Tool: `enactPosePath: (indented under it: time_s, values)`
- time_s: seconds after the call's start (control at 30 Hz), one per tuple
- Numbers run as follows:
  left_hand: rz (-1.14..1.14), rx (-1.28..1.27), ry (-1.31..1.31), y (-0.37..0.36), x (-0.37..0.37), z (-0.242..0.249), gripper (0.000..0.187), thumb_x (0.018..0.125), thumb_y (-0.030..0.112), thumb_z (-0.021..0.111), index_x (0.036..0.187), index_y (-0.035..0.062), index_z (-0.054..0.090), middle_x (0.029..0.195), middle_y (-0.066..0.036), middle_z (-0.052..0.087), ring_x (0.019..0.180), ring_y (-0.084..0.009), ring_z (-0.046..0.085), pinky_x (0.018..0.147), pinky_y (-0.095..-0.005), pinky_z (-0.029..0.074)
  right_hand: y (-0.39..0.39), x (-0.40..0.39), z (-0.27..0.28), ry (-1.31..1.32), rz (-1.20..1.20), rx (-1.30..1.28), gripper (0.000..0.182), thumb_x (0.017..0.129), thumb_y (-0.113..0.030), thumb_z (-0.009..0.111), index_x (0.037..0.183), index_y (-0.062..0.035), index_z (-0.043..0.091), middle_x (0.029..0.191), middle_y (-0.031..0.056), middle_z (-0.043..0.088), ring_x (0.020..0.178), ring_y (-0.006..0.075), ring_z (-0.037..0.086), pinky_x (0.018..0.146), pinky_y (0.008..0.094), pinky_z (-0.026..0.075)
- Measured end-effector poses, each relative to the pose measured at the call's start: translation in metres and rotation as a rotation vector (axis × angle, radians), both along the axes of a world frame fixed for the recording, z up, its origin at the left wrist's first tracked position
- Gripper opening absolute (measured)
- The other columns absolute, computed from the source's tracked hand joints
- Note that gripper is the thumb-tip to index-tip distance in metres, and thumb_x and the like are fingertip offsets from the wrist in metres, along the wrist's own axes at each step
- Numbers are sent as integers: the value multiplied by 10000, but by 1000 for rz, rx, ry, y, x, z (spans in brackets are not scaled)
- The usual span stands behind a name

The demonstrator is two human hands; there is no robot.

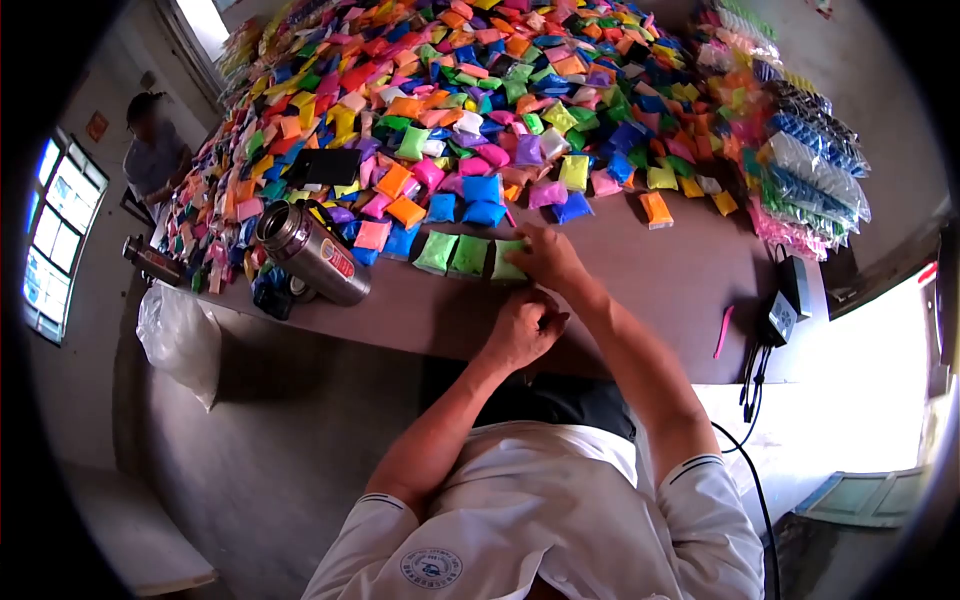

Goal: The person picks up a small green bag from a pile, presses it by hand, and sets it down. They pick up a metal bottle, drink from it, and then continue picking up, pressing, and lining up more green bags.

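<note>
Three light green packets lie in a row near the front of the table: a left packet (436,253), a middle packet (469,257) and a right packet (506,262). My right hand (550,260) has its fingers closed at the right packet's edge. Just below it, over the table's front edge, my left hand (525,330) is curled closed; whether anything is inside its fingers is hidden. Blue packets (483,202) and an orange packet (406,211) sit right behind the row.
A big heap of coloured packets (480,80) covers the back of the table (650,290). A steel flask (315,255) leans at left, a pink stick (723,332) and black adapters (780,315) lie right. Clear bags (815,160) are stacked back right. Another person (155,150) is far left.
</note>
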State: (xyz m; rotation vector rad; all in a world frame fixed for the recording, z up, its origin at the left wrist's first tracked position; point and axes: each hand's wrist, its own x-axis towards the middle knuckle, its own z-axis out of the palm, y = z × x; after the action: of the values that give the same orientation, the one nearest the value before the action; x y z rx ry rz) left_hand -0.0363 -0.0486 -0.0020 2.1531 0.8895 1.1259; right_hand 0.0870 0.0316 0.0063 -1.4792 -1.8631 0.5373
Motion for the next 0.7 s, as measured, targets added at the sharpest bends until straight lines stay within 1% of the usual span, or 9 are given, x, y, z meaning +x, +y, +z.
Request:
enactPosePath:
  time_s: [0.13, 0.2, 0.3, 0.43, 0.5, 0.57, 0.63, 0.67, 0.7]
  values:
    - [-35, -49, 27, 0, -2, 0, 96, 778, 73, 673, 812, 0, 620, 795, -150, 632, 790, -331, 620, 723, -397, 499, -8, -3, 20, -125, -72, -43, 432, 731, -271, 743, 1076, -35, 629, 934, 209, 661, 893, 394, 629, 757, 447, 502]
    - [-23, -44, 13, -1, -1, 2, 100, 776, 77, 677, 805, 0, 620, 794, -150, 632, 790, -332, 619, 721, -398, 499, -7, -2, 14, -18, 40, -53, 368, 732, -254, 737, 1022, -52, 637, 884, 205, 657, 869, 387, 634, 728, 443, 500]
    - [-9, -22, -6, 0, -1, 4, 114, 774, 91, 685, 794, 0, 619, 792, -153, 630, 785, -337, 613, 713, -402, 497, -4, -1, 11, 9, 77, -44, 319, 728, -241, 735, 955, -41, 633, 839, 202, 652, 829, 386, 637, 704, 436, 500]
    - [-8, -28, 27, -2, -1, 7, 117, 769, 87, 694, 787, 8, 609, 781, -153, 626, 786, -339, 609, 723, -412, 492, 8, -3, 25, -66, 112, -91, 247, 734, -218, 716, 880, -37, 633, 813, 189, 655, 792, 379, 640, 675, 434, 505]
    - [-4, -45, 36, 0, -2, 5, 118, 764, 84, 696, 786, 16, 603, 774, -150, 623, 787, -337, 608, 732, -420, 489, 20, -11, 35, -124, 58, 19, 196, 748, -213, 692, 833, -44, 639, 769, 175, 650, 744, 372, 637, 652, 444, 505]
    - [3, 103, -16, 1, 0, 1, 125, 757, 84, 703, 766, 40, 586, 743, -125, 610, 773, -330, 599, 732, -419, 481, 39, -22, 44, -85, 84, 84, 165, 757, -208, 664, 797, -50, 639, 720, 170, 638, 728, 366, 634, 635, 455, 501]
    - [-28, 57, -15, 4, 0, -5, 127, 754, 85, 703, 764, 63, 577, 715, -104, 594, 753, -329, 587, 726, -404, 476, 63, -40, 54, -8, 132, 291, 147, 755, -134, 653, 767, 4, 603, 721, 192, 616, 710, 374, 611, 637, 436, 471]
    - [-64, 27, -21, 5, 0, -7, 127, 752, 83, 702, 763, 68, 576, 724, -99, 594, 750, -328, 583, 721, -392, 475, 75, -50, 62, -114, 138, 273, 146, 756, -122, 649, 837, -3, 623, 777, 189, 629, 773, 371, 625, 680, 440, 482]
    - [-98, -3, -25, 6, -1, -8, 127, 750, 82, 701, 763, 72, 575, 733, -94, 593, 748, -326, 578, 715, -381, 474, 87, -62, 63, -115, 138, 275, 146, 756, -122, 649, 837, -3, 623, 777, 189, 629, 773, 371, 625, 680, 440, 482]
